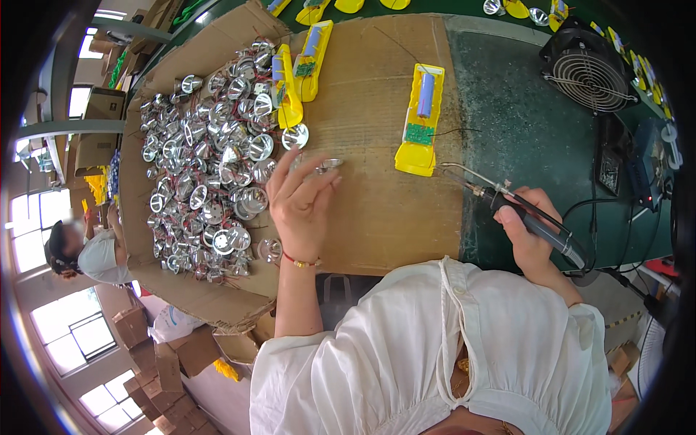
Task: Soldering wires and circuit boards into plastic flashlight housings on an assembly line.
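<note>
My left hand [299,206] hovers over the cardboard sheet beside the box, its thumb and forefinger closed at a small silvery lamp reflector [328,165]; the other fingers are raised and apart. My right hand [527,225] is wrapped round a black soldering iron [536,226] with a thin metal tube along it. The iron's tip points left, close to the lower end of a yellow plastic housing [416,159]. In that housing lie a blue cylindrical battery [426,96] and a green circuit board [418,133], with thin dark wires sticking out.
An open cardboard box [199,308] full of reflectors with red wires stands at left. Two yellow housings [288,109] [312,61] rest by its right edge. A black fan [589,72] and a blue box-shaped device [650,170] stand at right. Another person [101,257] is far left.
</note>
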{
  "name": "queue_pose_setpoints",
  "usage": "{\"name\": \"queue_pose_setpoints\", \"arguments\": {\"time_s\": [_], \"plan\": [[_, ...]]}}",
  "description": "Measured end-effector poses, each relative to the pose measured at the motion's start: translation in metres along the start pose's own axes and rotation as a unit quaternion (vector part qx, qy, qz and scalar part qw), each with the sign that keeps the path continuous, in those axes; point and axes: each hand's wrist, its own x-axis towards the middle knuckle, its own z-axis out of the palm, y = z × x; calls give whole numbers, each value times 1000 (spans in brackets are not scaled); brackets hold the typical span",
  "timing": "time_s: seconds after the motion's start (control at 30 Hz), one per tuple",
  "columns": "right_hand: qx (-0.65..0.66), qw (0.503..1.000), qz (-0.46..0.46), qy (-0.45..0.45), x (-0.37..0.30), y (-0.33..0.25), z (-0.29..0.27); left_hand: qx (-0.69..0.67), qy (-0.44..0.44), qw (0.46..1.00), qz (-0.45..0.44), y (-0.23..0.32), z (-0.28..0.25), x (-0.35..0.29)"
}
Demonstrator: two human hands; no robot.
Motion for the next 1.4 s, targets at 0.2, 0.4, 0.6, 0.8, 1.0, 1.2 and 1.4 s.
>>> {"name": "queue_pose_setpoints", "arguments": {"time_s": [0.2, 0.4, 0.6, 0.8, 1.0, 1.2, 1.4], "plan": [[-60, 997, -40, -38, 13, -9, 8, -152, -77, 981, -93, 40, 36, 24], [-47, 999, -15, -10, 22, -6, 16, -209, -100, 958, -167, 45, 54, 26], [-39, 998, -27, 30, 28, 5, 24, -207, -87, 960, -169, 48, 61, 27], [-25, 998, -28, 50, 32, 6, 29, -252, -101, 942, -195, 48, 64, 30], [-9, 999, -15, 46, 36, 10, 35, -280, -108, 930, -214, 47, 67, 32], [44, 998, 30, 31, 36, 11, 36, -271, -99, 936, -203, 46, 70, 31], [79, 994, 58, 54, 32, 9, 31, -281, -110, 927, -223, 47, 68, 32]]}}
